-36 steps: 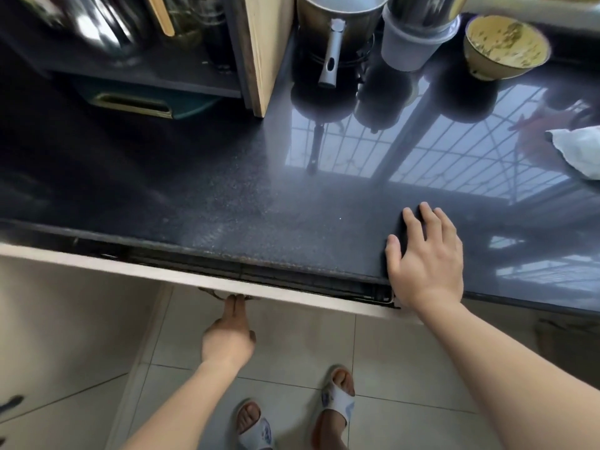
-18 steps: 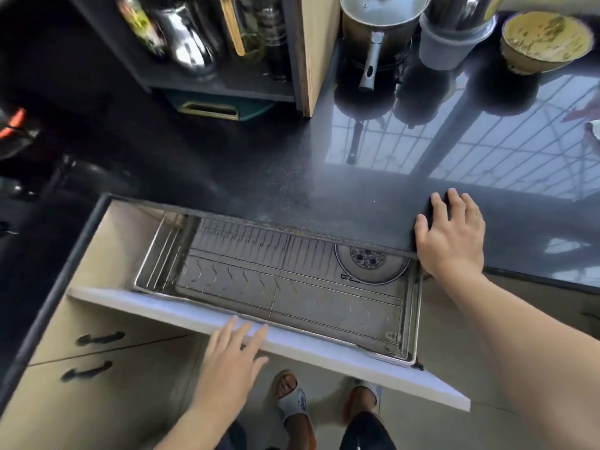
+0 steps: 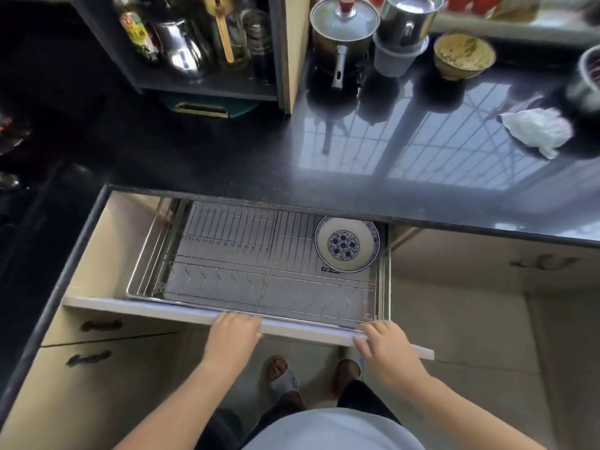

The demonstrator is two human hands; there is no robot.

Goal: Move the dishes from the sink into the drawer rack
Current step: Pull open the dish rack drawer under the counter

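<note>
Black polished stone table point(image 3: 227, 164) far | pulled-out steel wire drawer rack point(image 3: 259, 271), long axis left-right, just beyond both hands | blue-white round plate point(image 3: 347, 244) far right in rack | sink unseen | left hand point(image 3: 234, 332), right hand point(image 3: 380, 341) grasping white drawer front point(image 3: 146, 305)

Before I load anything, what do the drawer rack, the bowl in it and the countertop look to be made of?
Drawer rack: thin bright wire, likely stainless or chromed steel, over a pale grey tray, possibly plastic. Bowl: glossy white with a blue pattern, apparently glazed ceramic. Countertop: black, speckled, polished enough to mirror the window bars, probably granite or similar stone.
</note>
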